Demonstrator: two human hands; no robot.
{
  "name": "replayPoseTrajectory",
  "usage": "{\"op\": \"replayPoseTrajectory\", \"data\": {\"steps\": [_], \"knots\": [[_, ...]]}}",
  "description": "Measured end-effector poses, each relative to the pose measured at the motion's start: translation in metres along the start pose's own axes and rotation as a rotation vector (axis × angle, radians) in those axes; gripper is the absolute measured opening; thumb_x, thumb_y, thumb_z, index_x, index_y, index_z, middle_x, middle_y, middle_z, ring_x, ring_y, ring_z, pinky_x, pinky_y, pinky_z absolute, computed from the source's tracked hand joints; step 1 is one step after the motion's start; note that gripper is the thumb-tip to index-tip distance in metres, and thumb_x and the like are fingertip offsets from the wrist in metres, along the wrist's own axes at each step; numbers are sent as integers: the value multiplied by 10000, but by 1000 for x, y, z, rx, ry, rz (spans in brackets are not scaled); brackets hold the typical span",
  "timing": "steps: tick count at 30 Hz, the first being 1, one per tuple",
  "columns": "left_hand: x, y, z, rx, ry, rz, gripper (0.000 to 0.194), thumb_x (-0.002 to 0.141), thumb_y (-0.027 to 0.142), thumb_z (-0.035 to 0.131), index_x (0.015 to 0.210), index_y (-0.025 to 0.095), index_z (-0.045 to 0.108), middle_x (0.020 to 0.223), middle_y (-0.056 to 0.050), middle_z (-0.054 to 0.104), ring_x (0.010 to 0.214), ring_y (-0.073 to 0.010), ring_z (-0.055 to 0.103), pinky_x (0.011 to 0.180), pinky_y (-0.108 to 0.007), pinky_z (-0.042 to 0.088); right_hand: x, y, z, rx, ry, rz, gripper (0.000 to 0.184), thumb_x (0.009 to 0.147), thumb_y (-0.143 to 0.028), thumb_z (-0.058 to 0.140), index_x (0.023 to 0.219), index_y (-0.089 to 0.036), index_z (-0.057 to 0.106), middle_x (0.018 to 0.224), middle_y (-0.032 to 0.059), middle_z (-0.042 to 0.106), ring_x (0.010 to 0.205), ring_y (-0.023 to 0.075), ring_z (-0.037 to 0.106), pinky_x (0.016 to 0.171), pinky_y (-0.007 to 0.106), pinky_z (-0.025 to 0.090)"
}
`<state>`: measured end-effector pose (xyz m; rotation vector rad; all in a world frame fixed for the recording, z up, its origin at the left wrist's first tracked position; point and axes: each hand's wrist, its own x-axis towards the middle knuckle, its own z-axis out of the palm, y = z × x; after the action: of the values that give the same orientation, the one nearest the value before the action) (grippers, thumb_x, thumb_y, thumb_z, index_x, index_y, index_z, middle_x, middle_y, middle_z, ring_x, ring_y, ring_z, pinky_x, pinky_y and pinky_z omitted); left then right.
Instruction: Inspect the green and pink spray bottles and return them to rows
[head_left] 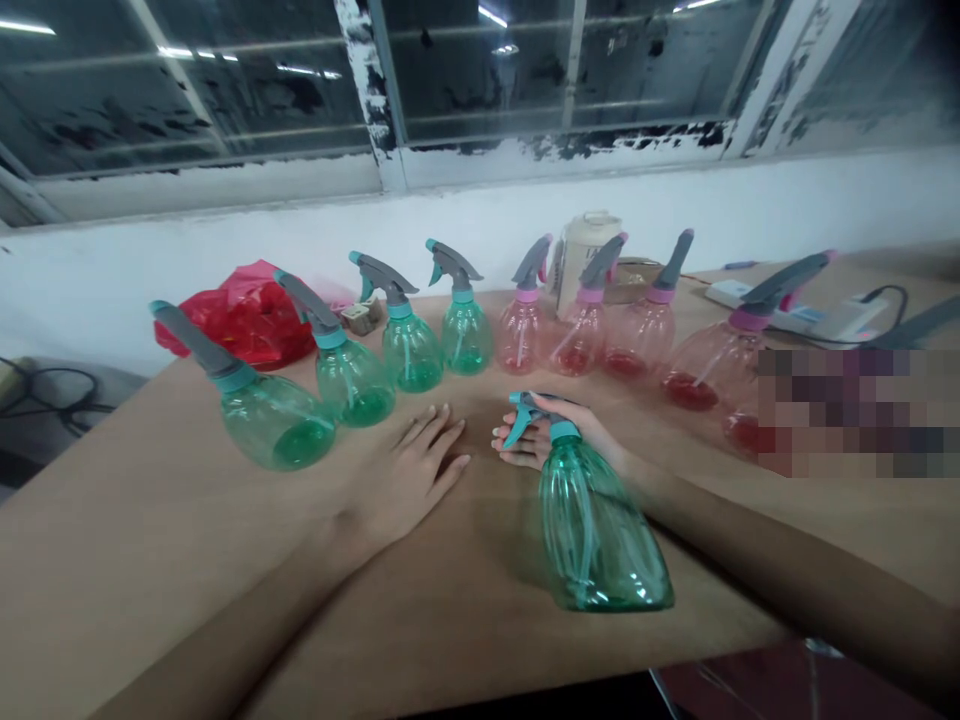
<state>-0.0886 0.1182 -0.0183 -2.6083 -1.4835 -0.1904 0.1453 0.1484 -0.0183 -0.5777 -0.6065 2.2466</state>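
Holds a green spray bottle [600, 530] by the neck and head in the right hand [589, 425], right of centre at the near side of the table [150, 560], tilted with its base toward the viewer. Curls the right fingers loosely around the head, with the thumb laid along the top and covering much of the grey part. Leaves the turquoise trigger [517, 425] showing in front of the fingers; cannot make out any contact there, nor between base and table. Rests the left hand [409, 470] palm down on the table, left of the bottle, fingers extended and slightly apart, with nothing visible in its grasp; cannot see beneath the palm.

Faces an arc of more bottles: four green ones [411, 350] on the left, pink ones [576, 340] with red liquid on the right. Loses the right end of the pink row behind a pixelated patch [859, 415], so cannot count it surely. Shows a pale container [592, 240] behind the pink bottles, its lower part covered and its lettering broken off. Includes also a red plastic bag [247, 320] partly behind the green row, contents unclear; blurred, half-covered white adapters [847, 318] at right; and dark cables [52, 390], cut off at the left edge.
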Motion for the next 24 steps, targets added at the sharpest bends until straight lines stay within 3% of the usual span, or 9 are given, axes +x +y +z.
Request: {"op": "replayPoseTrajectory", "data": {"steps": [15,21,24], "knots": [[1,-2,2,27,36,23,522,970,445,277,1354,131,440,1463,-105,386,1373,-228,293,1128,-402,251,1,0,-3,60,-53,-7,267,877,-346,525,928,-111,641,842,104,690,923,216,654,943,410,444],[1,-1,0,-2,48,8,512,965,445,286,1350,148,448,1452,-97,405,1368,-225,306,1123,-404,265,2,1,-4,38,-19,-8,283,850,-388,556,875,-118,637,789,82,673,821,202,660,900,414,470],[1,-1,0,5,40,11,533,965,461,273,1349,135,449,1457,-104,396,1371,-226,300,1125,-408,260,-1,2,-1,5,-9,-71,196,833,-335,583,824,-144,626,728,25,646,711,164,649,889,421,477]]}}
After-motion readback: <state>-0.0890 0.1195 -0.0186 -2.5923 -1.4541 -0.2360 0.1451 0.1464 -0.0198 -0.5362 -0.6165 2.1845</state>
